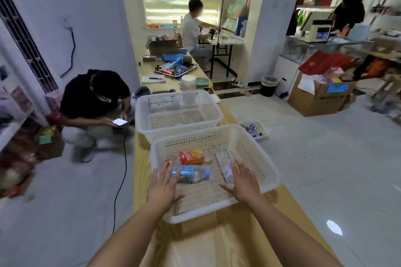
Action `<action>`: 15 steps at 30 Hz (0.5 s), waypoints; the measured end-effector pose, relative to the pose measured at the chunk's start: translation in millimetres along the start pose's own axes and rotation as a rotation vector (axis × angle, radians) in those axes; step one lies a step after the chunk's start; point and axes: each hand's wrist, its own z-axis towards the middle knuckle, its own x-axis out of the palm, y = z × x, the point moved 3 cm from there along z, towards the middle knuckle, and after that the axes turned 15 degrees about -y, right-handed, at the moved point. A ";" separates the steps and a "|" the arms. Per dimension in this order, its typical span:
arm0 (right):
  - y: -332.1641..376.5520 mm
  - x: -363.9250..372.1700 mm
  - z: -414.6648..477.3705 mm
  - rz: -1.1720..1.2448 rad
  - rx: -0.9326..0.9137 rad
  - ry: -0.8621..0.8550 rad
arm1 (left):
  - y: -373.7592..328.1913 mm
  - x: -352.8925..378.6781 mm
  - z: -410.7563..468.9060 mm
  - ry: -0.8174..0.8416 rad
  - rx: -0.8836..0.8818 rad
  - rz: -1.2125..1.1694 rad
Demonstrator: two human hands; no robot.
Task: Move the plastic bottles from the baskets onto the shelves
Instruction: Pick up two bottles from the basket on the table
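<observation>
While both arms reach forward over a long light-wood table (195, 245), two white perforated plastic baskets sit on it in line, one behind the other.

Contents of the near basket (258, 154): three plastic bottles, all lying on their sides on its floor.
1. Clear bottle with blue label and pale blue cap (188, 172), cap pointing right, left of centre.
2. Bottle with orange-and-red label (192, 157), just behind the first.
3. Clear bottle with pale label (224, 161), lying lengthwise along the right side.

The left hand (165, 182) is palm down, fingers straight and spread, fingertips over the base end of the blue-label bottle. Contact cannot be confirmed.

The right hand (240, 182) is palm down, fingers straight and spread, covering the near end of the pale-label bottle. Contact is likewise unclear. Neither hand is curled round anything.

The far basket (178, 94) stands just beyond the near one, rims close together.

Surroundings: a person in a black shirt (95, 97) crouches on the floor left of the table, holding a lit phone (120, 122). An open cardboard box (319, 99) sits to the right, well apart from the table. White shelving (319, 4) with goods stands at far right, blurred.
</observation>
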 end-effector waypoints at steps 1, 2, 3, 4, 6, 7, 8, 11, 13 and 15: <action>-4.3 7.5 10.8 0.001 -0.018 0.016 | -0.9 4.3 8.1 0.024 -0.020 0.009; -9.5 14.7 20.2 0.009 -0.032 0.040 | -2.0 8.4 15.9 0.046 -0.040 0.011; -15.0 20.5 27.7 0.018 -0.045 0.072 | -3.6 11.8 22.3 0.065 -0.056 0.012; -20.7 25.4 33.9 0.018 -0.064 0.103 | -5.4 15.1 27.7 0.078 -0.070 0.013; -34.8 33.6 47.9 -0.025 -0.132 0.141 | -9.7 23.0 37.7 0.089 -0.100 0.009; -41.6 36.1 57.0 -0.044 -0.166 0.151 | -11.0 26.4 42.6 0.098 -0.117 0.007; -46.8 38.3 66.9 -0.060 -0.200 0.158 | -11.4 29.6 47.7 0.108 -0.135 0.002; -50.7 42.8 94.3 -0.121 -0.313 0.189 | -9.8 37.2 63.4 0.142 -0.175 0.008; -47.9 47.5 110.6 -0.154 -0.388 0.204 | -7.4 41.7 72.8 0.168 -0.199 0.011; -42.7 51.8 125.3 -0.163 -0.473 0.185 | -4.8 46.2 80.8 0.183 -0.230 -0.004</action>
